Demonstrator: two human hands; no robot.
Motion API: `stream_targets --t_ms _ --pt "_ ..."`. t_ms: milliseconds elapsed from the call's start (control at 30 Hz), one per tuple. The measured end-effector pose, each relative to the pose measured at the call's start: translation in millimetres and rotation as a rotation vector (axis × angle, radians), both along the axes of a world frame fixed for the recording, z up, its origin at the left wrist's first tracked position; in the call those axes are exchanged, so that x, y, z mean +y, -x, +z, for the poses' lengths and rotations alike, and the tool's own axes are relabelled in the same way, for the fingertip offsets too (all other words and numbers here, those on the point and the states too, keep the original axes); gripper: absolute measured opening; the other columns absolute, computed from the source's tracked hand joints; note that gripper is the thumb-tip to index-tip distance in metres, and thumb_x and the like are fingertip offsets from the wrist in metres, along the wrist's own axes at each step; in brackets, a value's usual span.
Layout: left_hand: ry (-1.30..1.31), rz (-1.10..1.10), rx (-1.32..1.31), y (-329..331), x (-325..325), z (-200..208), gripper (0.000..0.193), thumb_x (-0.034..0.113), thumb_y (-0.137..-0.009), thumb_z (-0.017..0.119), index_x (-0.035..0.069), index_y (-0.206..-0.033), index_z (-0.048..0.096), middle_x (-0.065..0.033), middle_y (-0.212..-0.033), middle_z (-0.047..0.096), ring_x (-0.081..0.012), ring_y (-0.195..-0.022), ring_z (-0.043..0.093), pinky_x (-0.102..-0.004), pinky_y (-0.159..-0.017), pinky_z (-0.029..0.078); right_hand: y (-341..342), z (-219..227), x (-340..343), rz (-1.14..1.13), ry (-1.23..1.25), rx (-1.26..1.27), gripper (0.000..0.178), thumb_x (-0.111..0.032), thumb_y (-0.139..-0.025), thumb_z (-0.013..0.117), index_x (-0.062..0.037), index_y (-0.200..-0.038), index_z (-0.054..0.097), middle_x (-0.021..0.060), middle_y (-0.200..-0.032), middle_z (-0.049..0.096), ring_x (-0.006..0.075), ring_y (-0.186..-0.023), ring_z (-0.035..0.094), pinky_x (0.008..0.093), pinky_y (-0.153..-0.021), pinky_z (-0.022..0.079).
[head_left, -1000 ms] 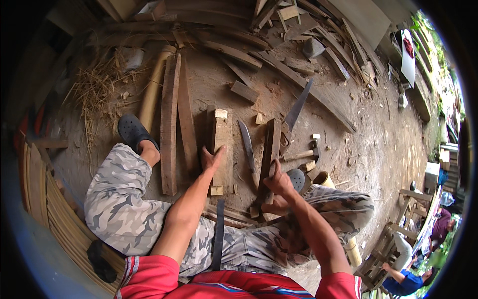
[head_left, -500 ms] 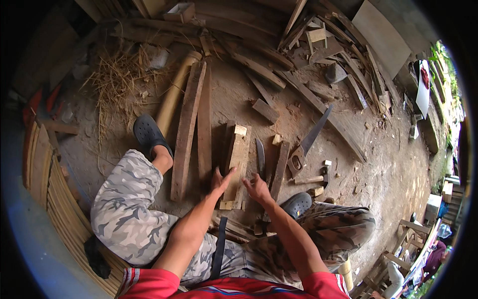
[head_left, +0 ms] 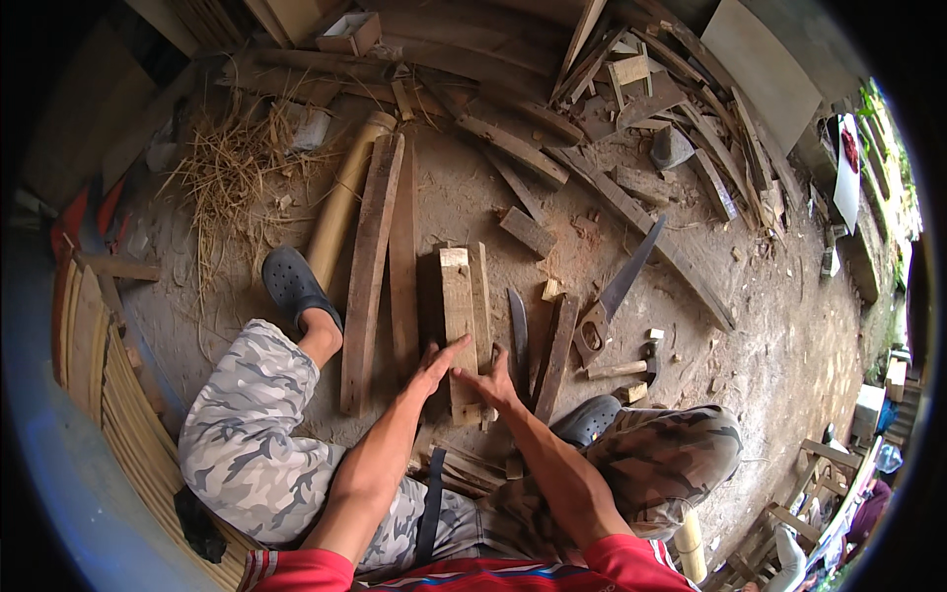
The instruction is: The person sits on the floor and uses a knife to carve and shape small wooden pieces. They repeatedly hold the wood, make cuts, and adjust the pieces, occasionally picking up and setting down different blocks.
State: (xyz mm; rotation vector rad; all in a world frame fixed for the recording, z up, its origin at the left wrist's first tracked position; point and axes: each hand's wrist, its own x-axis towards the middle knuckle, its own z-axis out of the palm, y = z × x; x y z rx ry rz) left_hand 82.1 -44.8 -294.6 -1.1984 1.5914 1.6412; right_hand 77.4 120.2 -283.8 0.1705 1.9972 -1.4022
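Note:
Two short squared wooden beams stand side by side in front of me, the left beam [head_left: 458, 296] pale on top and the right beam [head_left: 480, 291] slightly lower. My left hand [head_left: 434, 369] grips the left side, its thumb laid across the upper face. From the right, my right hand [head_left: 490, 381] clasps the pair, thumb over the top and fingers along the outer side. The fingers' undersides are hidden. Just right of the beams lies a curved blade [head_left: 518, 321], beside a dark wooden piece [head_left: 557, 357].
Right of these are a handsaw [head_left: 621, 281] and a hammer [head_left: 619, 370]. Long planks [head_left: 372, 266] and a bamboo pole [head_left: 345, 202] lie to the left, near my clogged foot [head_left: 293, 283]. Straw [head_left: 232, 158] and scrap timber [head_left: 681, 109] spread farther back.
The beams have turned and shifted slightly, now showing the second one on the right. My right hand has come down from above onto them, and my left thumb stays across the top.

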Motion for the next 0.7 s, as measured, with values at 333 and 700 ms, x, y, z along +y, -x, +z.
stream_targets --t_ms 333,700 --pt "-0.453 0.255 0.191 65 17 26 0.078 0.063 -0.084 0.062 0.008 -0.138 0.05 -0.0124 -0.133 0.057 -0.0279 -0.119 0.056 -0.042 -0.102 0.043 114 79 6 0.326 -0.177 0.15 0.112 -0.046 -0.065 0.086 0.0049 -0.14 0.021 0.0363 -0.127 0.052 0.0432 -0.117 0.057 0.0433 -0.098 0.048" --pt "-0.464 0.285 0.432 243 74 89 0.091 0.064 -0.084 0.062 0.014 -0.152 0.027 -0.0095 -0.158 0.024 -0.029 -0.143 0.029 -0.0566 -0.11 0.03 323 142 37 0.703 -0.79 0.737 0.091 -0.047 -0.07 0.075 -0.0128 -0.146 0.04 0.0124 -0.143 0.047 0.0319 -0.132 0.044 0.0479 -0.103 0.04"
